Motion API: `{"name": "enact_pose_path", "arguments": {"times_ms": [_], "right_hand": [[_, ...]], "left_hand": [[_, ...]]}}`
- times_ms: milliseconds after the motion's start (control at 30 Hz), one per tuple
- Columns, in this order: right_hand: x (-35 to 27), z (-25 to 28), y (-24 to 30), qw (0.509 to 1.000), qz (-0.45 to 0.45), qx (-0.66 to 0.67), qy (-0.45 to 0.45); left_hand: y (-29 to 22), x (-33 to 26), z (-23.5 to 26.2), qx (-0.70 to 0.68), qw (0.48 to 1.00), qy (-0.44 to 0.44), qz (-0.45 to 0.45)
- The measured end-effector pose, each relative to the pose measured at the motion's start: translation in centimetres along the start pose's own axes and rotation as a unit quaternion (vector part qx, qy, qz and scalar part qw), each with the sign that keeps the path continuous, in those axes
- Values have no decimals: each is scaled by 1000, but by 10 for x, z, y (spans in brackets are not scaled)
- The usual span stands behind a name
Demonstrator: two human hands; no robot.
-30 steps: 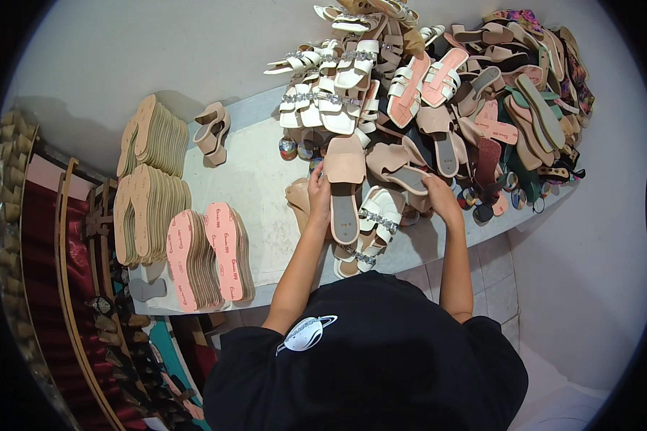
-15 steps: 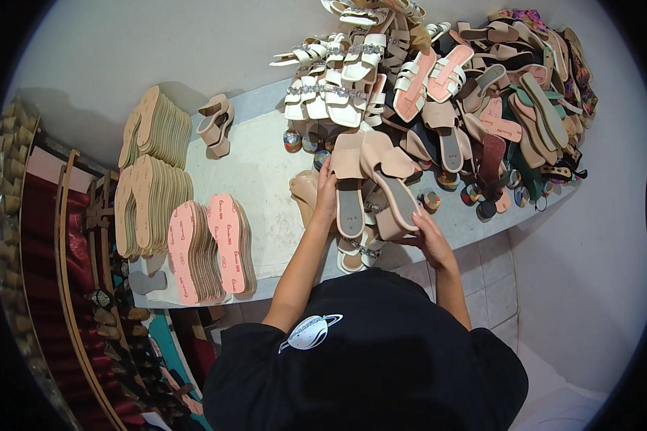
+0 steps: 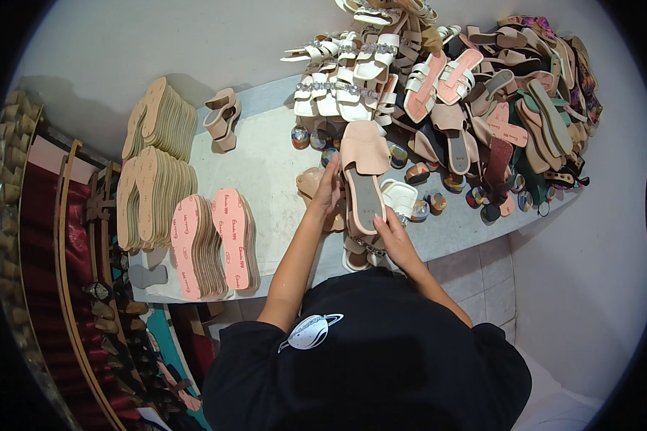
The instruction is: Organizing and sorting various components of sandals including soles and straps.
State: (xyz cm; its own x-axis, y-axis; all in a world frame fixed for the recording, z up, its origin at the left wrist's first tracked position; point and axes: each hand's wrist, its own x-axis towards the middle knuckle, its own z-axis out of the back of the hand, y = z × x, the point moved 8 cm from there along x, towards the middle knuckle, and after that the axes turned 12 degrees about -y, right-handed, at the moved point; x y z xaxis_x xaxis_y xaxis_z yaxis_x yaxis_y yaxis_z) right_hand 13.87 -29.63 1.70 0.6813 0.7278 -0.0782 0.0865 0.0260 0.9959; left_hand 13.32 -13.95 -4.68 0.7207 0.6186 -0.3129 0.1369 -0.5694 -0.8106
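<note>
Between both hands is a beige slide sandal with a wide strap and a grey insole, its toe toward the wall. My left hand grips its left side. The fingers of my right hand close on its heel end. Whether a second sandal lies under it cannot be made out. Beside my left hand is another beige sandal, partly covered by that hand. A white sandal lies right of the held one, and a white sandal with a jewelled strap sits under its heel, near my shirt.
Stacks of tan insoles and pink printed insoles stand on the left of the table. A lone beige heeled sandal is behind them. White sandals and a mixed shoe heap fill the back right. Shelving runs along the left.
Two beige sandals were held side by side; now just one shows between my hands. My right hand has moved left, to its heel. The white sandal on the right has come into view.
</note>
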Motion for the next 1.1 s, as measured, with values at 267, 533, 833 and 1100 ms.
{"name": "enact_pose_path", "arguments": {"times_ms": [267,533,833,1100], "right_hand": [[1,4,-17,999,-13,-32,-25],[4,13,-9,993,10,-96,-62],[5,8,-7,997,16,2,-73],[9,9,-22,998,13,-24,-50]], "left_hand": [[12,11,10,87,995,-27,24],[14,13,10,83,996,-35,26],[10,10,7,67,997,-41,18],[19,19,13,55,998,-29,18]]}}
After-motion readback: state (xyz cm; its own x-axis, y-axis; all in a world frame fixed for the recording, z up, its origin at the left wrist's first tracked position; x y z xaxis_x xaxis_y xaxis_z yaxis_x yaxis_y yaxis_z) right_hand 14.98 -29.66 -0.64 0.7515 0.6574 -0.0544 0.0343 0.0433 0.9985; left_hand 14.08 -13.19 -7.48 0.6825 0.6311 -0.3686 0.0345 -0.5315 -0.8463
